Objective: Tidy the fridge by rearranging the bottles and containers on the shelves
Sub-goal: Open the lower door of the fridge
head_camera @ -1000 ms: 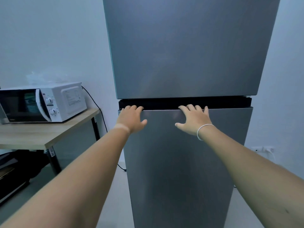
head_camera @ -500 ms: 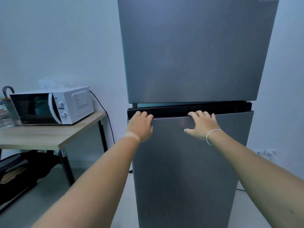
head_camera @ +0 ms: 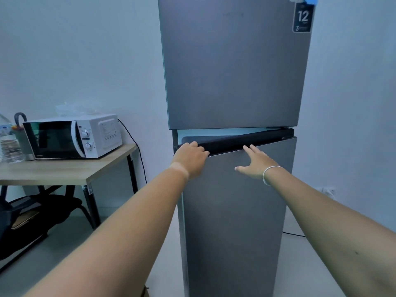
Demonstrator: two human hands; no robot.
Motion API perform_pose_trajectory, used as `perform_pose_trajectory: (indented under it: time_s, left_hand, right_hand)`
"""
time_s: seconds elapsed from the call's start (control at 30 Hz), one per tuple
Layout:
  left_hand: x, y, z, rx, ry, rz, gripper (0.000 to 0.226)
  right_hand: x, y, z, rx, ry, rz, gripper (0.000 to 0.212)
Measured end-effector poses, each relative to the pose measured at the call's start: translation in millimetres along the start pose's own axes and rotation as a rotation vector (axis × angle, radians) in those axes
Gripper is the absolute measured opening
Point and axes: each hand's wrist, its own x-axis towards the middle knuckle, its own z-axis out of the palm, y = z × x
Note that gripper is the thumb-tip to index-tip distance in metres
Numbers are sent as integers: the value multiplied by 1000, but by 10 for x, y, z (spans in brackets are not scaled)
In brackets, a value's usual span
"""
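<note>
A tall grey two-door fridge (head_camera: 231, 67) stands in front of me. Its lower door (head_camera: 235, 211) is pulled slightly ajar at the left, and a pale strip of the interior shows above its black top edge. My left hand (head_camera: 190, 159) grips that top edge near the door's left corner. My right hand (head_camera: 255, 163) lies with spread fingers flat against the door front, just below the edge. The upper door is closed. No bottles or containers inside the fridge are visible.
A wooden table (head_camera: 64, 170) stands to the left with a white microwave (head_camera: 72, 137) on it, a plastic water bottle (head_camera: 8, 142) at its far left. Dark items lie under the table. A wall socket (head_camera: 327, 190) and cable sit low at the right.
The lower door has swung open a little at its left side. My right hand has slipped off the top edge onto the door front. The camera has drawn back and tilted up.
</note>
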Motion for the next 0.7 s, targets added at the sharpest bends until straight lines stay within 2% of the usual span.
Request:
perform_pose_trajectory:
  time_s: [0.13,0.37,0.53,0.7]
  left_hand:
    - [-135,93,-205,69,98,92,36]
    - [-401,330,-580,-105,93,46,42]
    - [-572,540,-776,-144,122,21,40]
    - [-697,801,-1022,-274,144,49,29]
  right_hand:
    - [-381,13,-47,-47,2,-58,81]
    - [-1057,-17,54,72,-30,-99,93]
    - [-1465,1,92,228,-79,-115,110]
    - [-1729,-8,148,486,-5,-116,119]
